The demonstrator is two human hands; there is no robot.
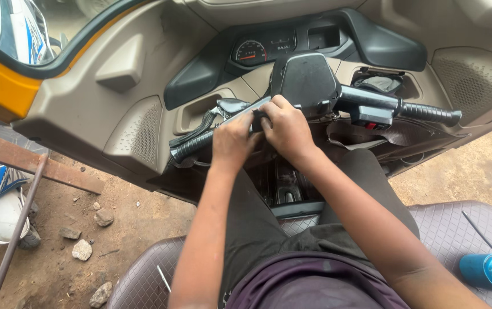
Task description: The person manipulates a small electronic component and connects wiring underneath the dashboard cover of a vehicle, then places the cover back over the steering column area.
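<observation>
I sit on a quilted seat [446, 229] facing the black handlebar [309, 86] of a three-wheeled vehicle. My left hand [231, 140] is closed around the left side of the bar, just inboard of the ribbed black left grip [191, 146] and under the metal lever [240, 109]. My right hand [285, 127] is clamped on the same spot beside it, fingers curled over the dark switch housing. The two hands touch. What lies under the fingers is hidden. The right grip [429, 113] is free.
A beige dashboard [137, 86] with a round gauge [250, 52] stands behind the bar. A blue oil can with a thin spout [489, 269] rests on the seat at right. Left of the vehicle lie dirt ground, stones [82, 249] and rusty metal bars [17, 217].
</observation>
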